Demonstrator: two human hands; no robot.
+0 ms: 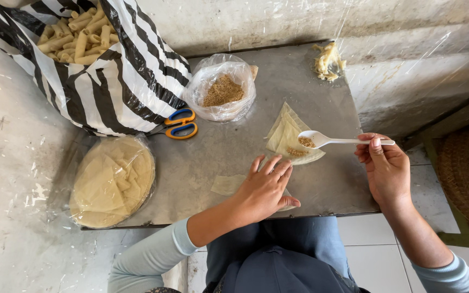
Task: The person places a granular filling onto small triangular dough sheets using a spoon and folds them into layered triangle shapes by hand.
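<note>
Grey metal forms the worktop (234, 157), and every place below is given from the spoon (321, 140). Far to the left of it and lower, a round stack of pale wrappers (112, 182) is seen in clear plastic at the worktop's left edge. Above that stack, far up and left of the spoon, a black-and-white striped bag (109, 81) is filled with rolled pastries (77, 35). Well to the left of the spoon, orange-and-blue scissors (179, 123) are laid beside the striped bag. Up and left of the spoon, a clear bag of brown crumb filling (222, 91) is stood open. Below and left of the spoon, the left hand (264, 187) is pressed flat, fingers spread, on a wrapper (229, 184). Directly beneath the spoon's bowl, a folded triangular wrapper (286, 135) is laid with some filling on it. The white spoon, loaded with filling, is pinched by its handle in the right hand (386, 168), at the spoon's right end. Well above the spoon, pastry scraps (327, 61) are piled at the far edge.
</note>
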